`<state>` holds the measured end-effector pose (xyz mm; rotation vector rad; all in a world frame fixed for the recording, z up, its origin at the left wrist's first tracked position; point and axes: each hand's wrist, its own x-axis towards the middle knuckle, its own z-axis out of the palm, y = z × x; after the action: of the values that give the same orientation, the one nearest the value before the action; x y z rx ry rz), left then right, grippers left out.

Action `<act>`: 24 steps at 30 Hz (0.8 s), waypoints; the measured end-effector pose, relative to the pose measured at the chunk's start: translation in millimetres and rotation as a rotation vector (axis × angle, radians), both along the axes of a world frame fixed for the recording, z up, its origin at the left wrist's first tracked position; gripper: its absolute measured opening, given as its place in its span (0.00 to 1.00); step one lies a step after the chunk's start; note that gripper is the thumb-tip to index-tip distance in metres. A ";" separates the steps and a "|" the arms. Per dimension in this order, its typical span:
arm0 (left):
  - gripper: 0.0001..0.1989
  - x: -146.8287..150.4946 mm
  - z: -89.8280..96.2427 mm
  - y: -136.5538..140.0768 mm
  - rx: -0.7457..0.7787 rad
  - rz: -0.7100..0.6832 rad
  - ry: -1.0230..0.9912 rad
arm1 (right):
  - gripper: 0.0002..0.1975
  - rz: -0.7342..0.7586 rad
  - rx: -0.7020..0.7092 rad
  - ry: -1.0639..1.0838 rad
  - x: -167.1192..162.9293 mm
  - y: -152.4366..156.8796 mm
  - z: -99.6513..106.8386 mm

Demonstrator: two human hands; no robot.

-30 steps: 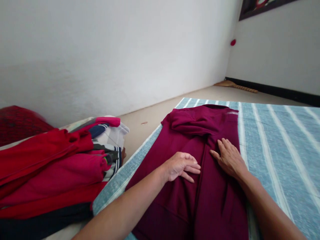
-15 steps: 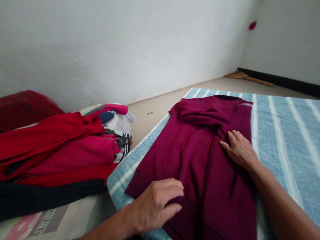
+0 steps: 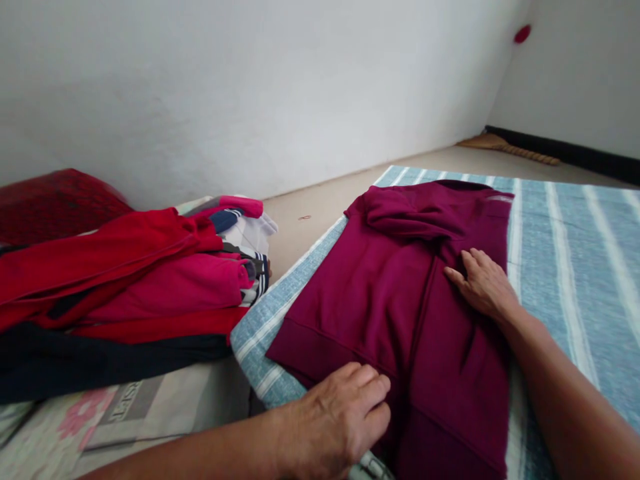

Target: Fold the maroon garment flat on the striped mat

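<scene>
A purple sweatshirt (image 3: 370, 287) lies on the striped cloth, its wide hem band toward me and the dark neck opening at the far end. One sleeve is bunched across the upper part, while another section runs lengthwise down the right side. My left hand (image 3: 345, 413) is closed at the near hem, fingers curled onto the fabric; its fingertips and thumb are mostly hidden. Farther up on the right, my right hand (image 3: 483, 280) rests flat on the sweatshirt with thumb and fingers apart.
Blue-and-white striped cloth (image 3: 543, 267) covers the surface under the sweatshirt. To the left, red, pink and dark clothes (image 3: 165, 287) are heaped on a patterned cover (image 3: 165, 407), near a dark red bundle (image 3: 60, 207). A white wall (image 3: 250, 87) stands behind.
My left hand has come down to the near hem and its fingers have curled closed. My right hand stays flat on the sweatshirt. The view has shifted slightly.
</scene>
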<state>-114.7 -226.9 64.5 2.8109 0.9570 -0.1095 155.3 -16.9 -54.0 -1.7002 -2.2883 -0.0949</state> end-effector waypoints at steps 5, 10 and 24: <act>0.03 0.0 -9.1 -2.7 -0.044 -0.115 -0.045 | 0.30 0.002 0.004 0.002 0.7 0.1 2.6; 0.05 -4.8 -10.8 -7.1 -0.055 -0.188 -0.092 | 0.28 0.006 -0.002 -0.003 1.2 -0.3 3.4; 0.11 -8.4 -12.8 -7.4 -0.012 -0.146 -0.089 | 0.29 0.038 0.049 0.001 0.5 0.3 -2.4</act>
<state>-123.1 -234.3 51.8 2.8450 0.7299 -0.0085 155.8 -16.7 -56.4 -1.6315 -2.2972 -0.1413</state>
